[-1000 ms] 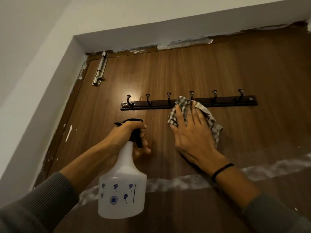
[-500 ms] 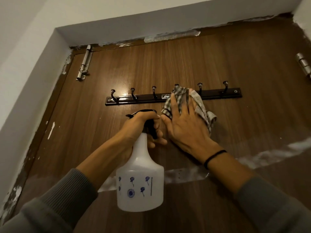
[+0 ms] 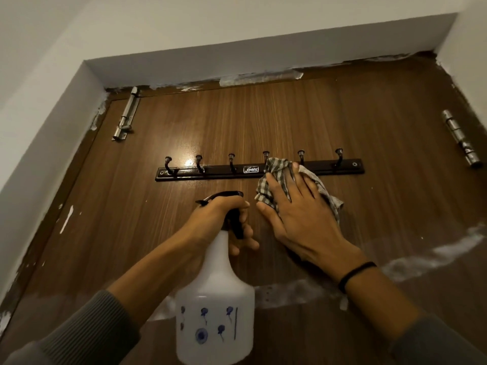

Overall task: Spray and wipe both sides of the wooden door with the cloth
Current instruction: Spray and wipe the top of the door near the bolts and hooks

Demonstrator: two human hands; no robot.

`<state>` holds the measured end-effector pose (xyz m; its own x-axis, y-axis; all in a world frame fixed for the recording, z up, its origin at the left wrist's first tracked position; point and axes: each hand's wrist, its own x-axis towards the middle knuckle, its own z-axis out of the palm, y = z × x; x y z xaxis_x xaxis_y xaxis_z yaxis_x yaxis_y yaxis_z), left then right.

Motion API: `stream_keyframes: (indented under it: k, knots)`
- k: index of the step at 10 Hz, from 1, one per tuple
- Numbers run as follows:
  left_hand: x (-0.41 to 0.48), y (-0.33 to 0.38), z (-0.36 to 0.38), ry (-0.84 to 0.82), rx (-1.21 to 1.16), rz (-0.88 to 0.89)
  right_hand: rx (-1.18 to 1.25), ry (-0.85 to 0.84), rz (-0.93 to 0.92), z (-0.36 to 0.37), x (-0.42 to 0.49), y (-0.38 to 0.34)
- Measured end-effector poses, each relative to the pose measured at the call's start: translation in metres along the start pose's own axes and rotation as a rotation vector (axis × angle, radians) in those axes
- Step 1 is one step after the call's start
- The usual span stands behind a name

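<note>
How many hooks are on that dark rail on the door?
6 hooks along the rail: three left of its label, three right; the cloth covers the fourth's foot.

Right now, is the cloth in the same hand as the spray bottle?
No, the left hand grips the spray bottle while the right hand presses the checked cloth against the wooden door.

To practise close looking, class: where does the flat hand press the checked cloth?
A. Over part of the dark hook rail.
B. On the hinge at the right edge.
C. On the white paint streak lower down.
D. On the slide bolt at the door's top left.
A: the right hand lies flat on the checked cloth, whose upper edge covers a stretch of the hook rail on the wooden door.
</note>
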<state>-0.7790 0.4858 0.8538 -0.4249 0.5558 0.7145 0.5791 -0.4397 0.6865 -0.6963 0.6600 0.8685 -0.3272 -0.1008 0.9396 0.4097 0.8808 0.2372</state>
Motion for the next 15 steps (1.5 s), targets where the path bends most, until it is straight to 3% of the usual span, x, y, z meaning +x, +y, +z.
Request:
stream_keyframes:
  k: [1, 3, 6, 8, 9, 10, 12, 14, 15]
  knots:
    - [0.004, 0.003, 0.000, -0.019, -0.017, -0.002, -0.064, 0.147, -0.030, 0.001, -0.022, 0.018]
    - [0.008, 0.004, 0.001, -0.083, 0.002, -0.017, -0.097, 0.334, 0.154, 0.016, -0.019, 0.038]
    - [0.005, -0.005, 0.008, -0.085, -0.022, -0.028, -0.039, 0.227, 0.030, 0.000, -0.031, 0.066]
    - [0.000, -0.008, 0.006, -0.104, 0.004, -0.023, -0.029, 0.213, 0.354, -0.011, -0.033, 0.082]
    - [0.000, -0.007, 0.005, -0.114, -0.002, -0.019, 0.002, 0.193, 0.347, -0.014, -0.022, 0.083]
    - [-0.003, -0.010, 0.007, -0.112, -0.034, -0.041, -0.023, 0.112, 0.218, -0.020, -0.036, 0.100]
    - [-0.012, -0.013, 0.018, -0.098, -0.081, -0.053, 0.098, 0.133, 0.500, -0.038, -0.025, 0.122]
    - [-0.013, -0.011, 0.042, -0.144, -0.084, -0.055, -0.009, 0.085, 0.220, -0.043, -0.034, 0.138]
    - [-0.017, -0.014, 0.057, -0.158, -0.092, -0.051, 0.023, 0.082, 0.336, -0.055, -0.034, 0.165]
